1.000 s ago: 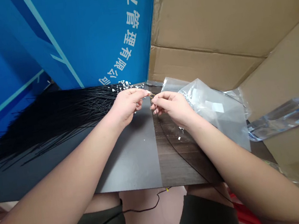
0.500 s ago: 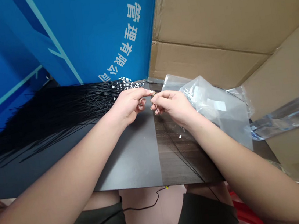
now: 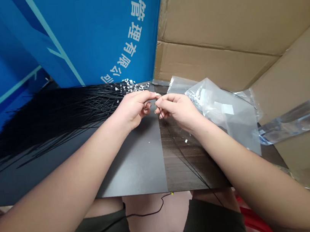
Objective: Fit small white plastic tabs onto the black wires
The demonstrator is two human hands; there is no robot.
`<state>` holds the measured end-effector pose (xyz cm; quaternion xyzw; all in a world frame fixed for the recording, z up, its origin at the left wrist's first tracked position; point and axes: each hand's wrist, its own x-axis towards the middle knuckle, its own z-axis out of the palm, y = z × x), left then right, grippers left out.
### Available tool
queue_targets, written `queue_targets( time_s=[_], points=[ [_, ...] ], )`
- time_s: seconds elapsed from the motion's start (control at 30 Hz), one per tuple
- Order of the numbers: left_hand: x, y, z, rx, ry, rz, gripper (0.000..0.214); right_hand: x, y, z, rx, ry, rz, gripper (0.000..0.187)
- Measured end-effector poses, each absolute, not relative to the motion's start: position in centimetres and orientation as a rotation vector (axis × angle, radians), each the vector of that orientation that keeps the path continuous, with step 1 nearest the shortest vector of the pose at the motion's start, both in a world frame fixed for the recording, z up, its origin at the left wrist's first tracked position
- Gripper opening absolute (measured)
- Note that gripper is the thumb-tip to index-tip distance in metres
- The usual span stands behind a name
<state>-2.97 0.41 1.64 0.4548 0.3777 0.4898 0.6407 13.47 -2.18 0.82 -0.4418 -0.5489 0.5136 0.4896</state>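
Observation:
My left hand and my right hand meet fingertip to fingertip over the far part of a dark table. Both are pinched on the end of one thin black wire, which runs from the fingers down across the table and off its front edge. What my left fingers press against the wire's tip is too small to name. A big fan of thin black wires with small white ends lies just left of my left hand.
A clear plastic bag lies right of my right hand, a second clear bag further right. Blue printed board stands behind, cardboard boxes at back and right. Tiny white bits dot the table. A black cable crosses my lap.
Both hands have stayed pinched together on the wire's end. The view has shifted a little; the hands sit slightly higher in frame.

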Motion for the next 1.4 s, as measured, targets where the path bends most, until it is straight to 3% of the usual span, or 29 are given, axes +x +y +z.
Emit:
queue_targets(
  time_s=[0.23,0.5,0.67,0.9,1.03,1.17,1.27,1.4],
  points=[
    [-3.0,0.5,1.9,0.949,0.809,1.106,0.016,13.6,-2.4,1.2,-1.045,-1.273,1.366,0.01],
    [-3.3,0.5,2.4,0.939,0.663,0.997,0.02,14.6,-2.1,1.7,-0.748,-1.021,1.914,0.014],
    [-3.7,0.4,2.5,1.012,0.565,0.901,0.034,14.5,-2.4,1.9,-0.659,-0.955,1.995,0.015],
    [-3.7,0.3,2.5,1.064,0.614,0.973,0.028,14.2,-2.7,1.7,-0.661,-0.973,1.992,0.015],
    [-3.5,0.3,2.5,1.078,0.701,1.048,0.028,14.3,-2.4,1.5,-0.743,-1.081,1.886,0.021],
    [-3.2,0.2,2.4,1.14,0.806,1.137,0.023,14.1,-2.3,1.4,-0.989,-1.223,1.444,0.031],
    [-3.0,0.1,2.3,1.184,0.85,1.171,0.02,14.0,-2.3,1.3,-1.11,-1.322,1.163,0.024],
    [-2.9,0.0,2.3,1.187,0.888,1.16,0.019,13.8,-2.3,1.1,-1.147,-1.353,1.129,0.016]
  ],
)
